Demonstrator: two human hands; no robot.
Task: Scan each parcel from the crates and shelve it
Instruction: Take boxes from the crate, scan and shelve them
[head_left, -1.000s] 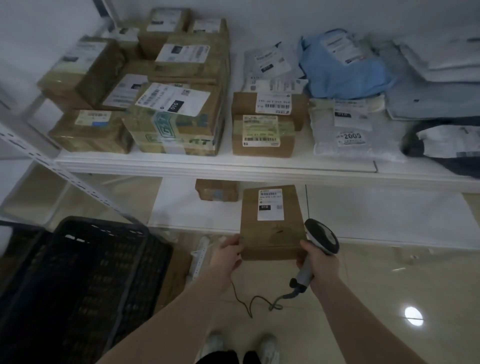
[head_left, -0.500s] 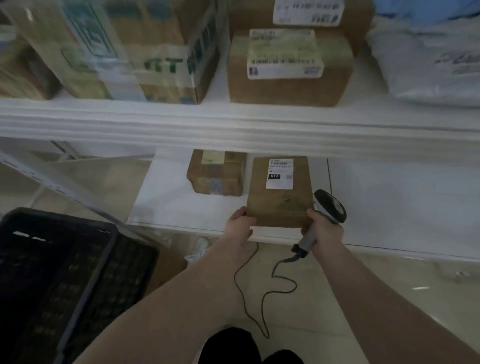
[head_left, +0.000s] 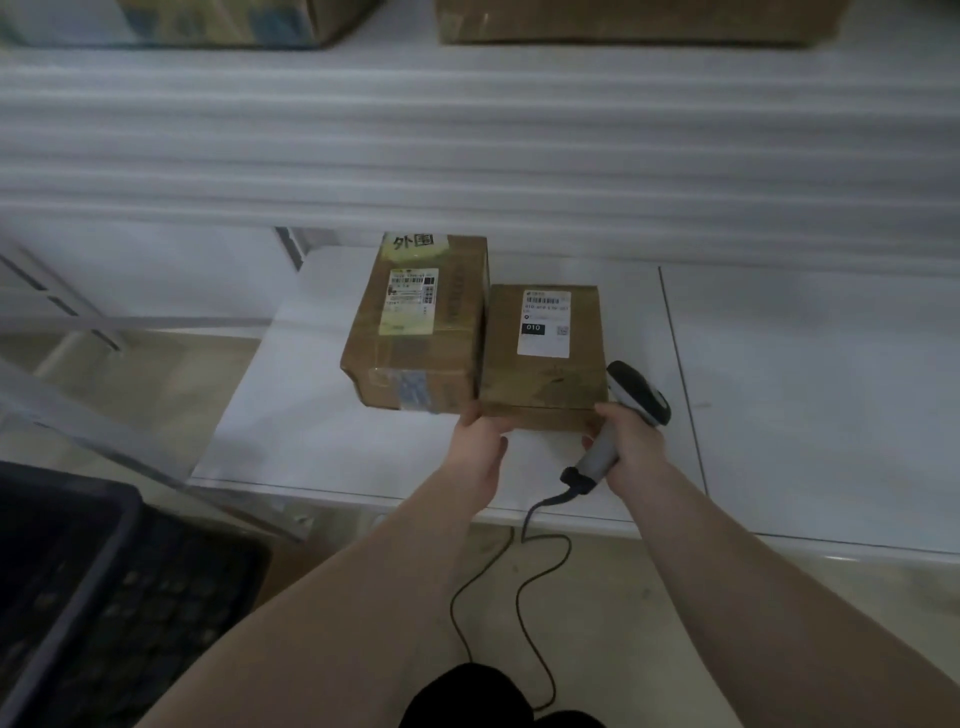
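A brown cardboard parcel (head_left: 545, 379) with a white label marked 010 lies on the lower white shelf (head_left: 322, 415), its left side against a taller taped parcel (head_left: 415, 332). My left hand (head_left: 480, 441) grips the 010 parcel's near left corner. My right hand (head_left: 631, 436) grips a grey barcode scanner (head_left: 636, 400) by its handle, and its thumb touches the parcel's near right corner. The scanner's head sticks out just right of the parcel. Its dark cable (head_left: 524, 582) trails down to the floor.
The upper shelf's thick white edge (head_left: 467, 145) hangs close above, with the bottoms of more boxes at the top. A dark plastic crate (head_left: 104, 597) stands at the lower left. A slanted shelf brace (head_left: 104, 431) crosses the left side. Beige tiled floor lies below.
Both hands carried the 010 parcel forward onto the lower shelf, beside the taller parcel. The view dropped lower and closer to the shelf.
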